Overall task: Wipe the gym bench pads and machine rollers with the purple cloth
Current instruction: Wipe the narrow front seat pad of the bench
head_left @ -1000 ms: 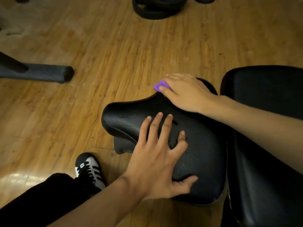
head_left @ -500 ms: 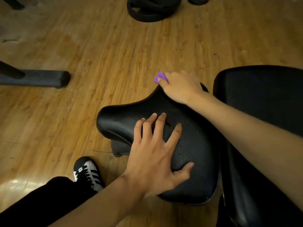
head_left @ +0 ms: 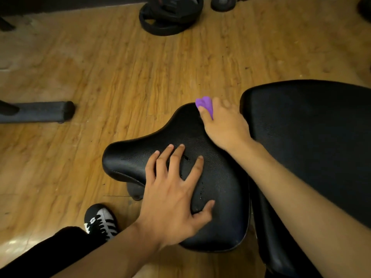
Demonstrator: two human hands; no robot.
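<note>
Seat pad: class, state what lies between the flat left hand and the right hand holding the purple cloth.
Head view: only bare black seat pad between the left hand and the right hand, which grips the purple cloth.

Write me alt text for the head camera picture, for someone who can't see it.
A person's right hand holds a small purple cloth against the far edge of a black padded gym seat, while the left hand rests flat on it, fingers spread. Wooden floor beneath.
</note>
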